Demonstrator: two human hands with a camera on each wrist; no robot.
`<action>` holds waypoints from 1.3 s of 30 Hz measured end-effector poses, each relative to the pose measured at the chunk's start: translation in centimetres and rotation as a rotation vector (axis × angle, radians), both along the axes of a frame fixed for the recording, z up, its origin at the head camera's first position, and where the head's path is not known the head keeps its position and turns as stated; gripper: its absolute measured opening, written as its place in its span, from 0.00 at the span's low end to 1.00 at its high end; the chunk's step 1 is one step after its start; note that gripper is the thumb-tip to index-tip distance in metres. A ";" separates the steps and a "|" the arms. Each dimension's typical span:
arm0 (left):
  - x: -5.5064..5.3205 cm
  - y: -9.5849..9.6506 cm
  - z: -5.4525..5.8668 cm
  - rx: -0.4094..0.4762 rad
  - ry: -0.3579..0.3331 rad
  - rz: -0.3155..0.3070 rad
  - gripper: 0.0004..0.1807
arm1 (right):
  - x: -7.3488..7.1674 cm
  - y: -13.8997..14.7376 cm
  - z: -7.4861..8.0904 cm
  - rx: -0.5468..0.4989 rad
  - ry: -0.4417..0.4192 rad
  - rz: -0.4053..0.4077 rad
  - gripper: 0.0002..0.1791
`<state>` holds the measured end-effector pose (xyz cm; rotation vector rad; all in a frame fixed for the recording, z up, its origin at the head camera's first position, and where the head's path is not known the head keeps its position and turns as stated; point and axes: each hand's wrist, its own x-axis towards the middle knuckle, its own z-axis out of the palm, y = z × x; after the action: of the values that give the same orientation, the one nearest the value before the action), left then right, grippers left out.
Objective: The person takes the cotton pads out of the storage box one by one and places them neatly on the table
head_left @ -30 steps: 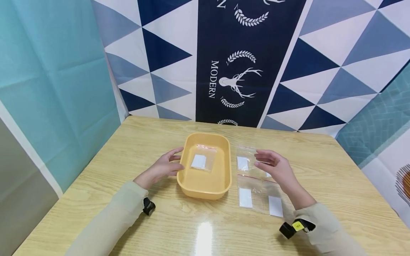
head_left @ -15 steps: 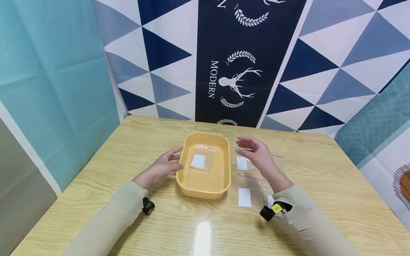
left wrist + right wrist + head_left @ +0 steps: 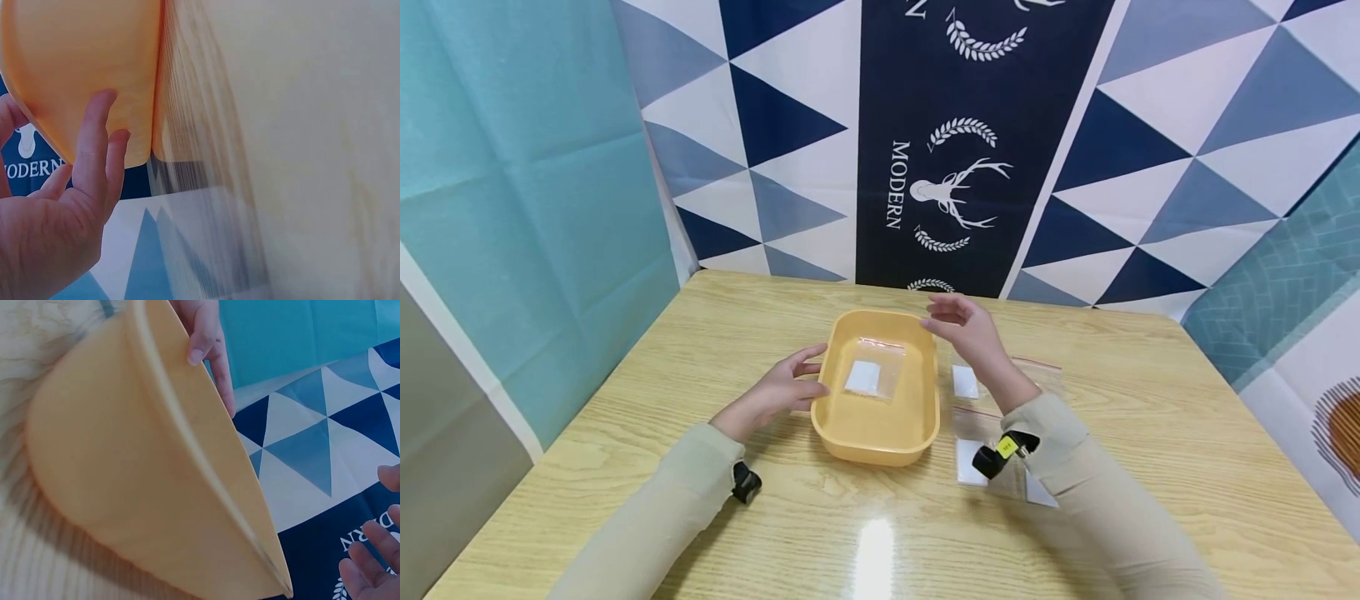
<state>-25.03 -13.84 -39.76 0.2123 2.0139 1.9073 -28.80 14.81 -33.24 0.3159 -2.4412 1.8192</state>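
A yellow plastic tub (image 3: 877, 429) stands on the table. In it lies a clear zip bag (image 3: 889, 372) with a white card inside. My left hand (image 3: 778, 393) is at the tub's left side, its fairly straight fingers (image 3: 94, 134) against the outer wall and the thumb near the rim. My right hand (image 3: 973, 333) hovers by the tub's far right corner with loosely bent fingers and nothing in them. In the right wrist view its fingers (image 3: 369, 556) are apart from the tub.
Several more zip bags with white cards lie right of the tub, among them a near bag (image 3: 972, 463) and a far bag (image 3: 966, 382); my right arm partly hides them. A patterned cloth (image 3: 805, 125) hangs behind the wooden table (image 3: 760, 533).
My right hand has moved left and away from me, from over the bags to the tub's far right corner. The left hand, the tub and the bag in it have stayed put.
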 end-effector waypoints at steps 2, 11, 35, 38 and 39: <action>0.0 0.0 0.0 -0.002 0.000 0.003 0.42 | -0.4 -0.6 0.1 -0.013 0.004 0.002 0.24; 0.1 0.0 0.2 -0.004 0.006 -0.002 0.42 | -2.3 -3.5 0.7 -0.066 -0.033 -0.045 0.21; -0.3 -0.1 0.0 0.018 -0.010 -0.011 0.42 | -5.2 -7.7 -3.3 -0.033 -0.379 0.058 0.31; -0.5 -0.2 -0.1 0.022 -0.015 -0.006 0.42 | -5.1 -7.5 -3.4 0.115 -0.387 0.142 0.34; -0.5 -0.2 -0.1 0.022 -0.016 -0.003 0.42 | -5.1 -7.5 -3.5 0.172 -0.384 0.168 0.35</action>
<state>-25.53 -14.02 -39.87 0.2049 1.9811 1.9242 -33.91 7.35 -36.75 0.2018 -2.9218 1.8876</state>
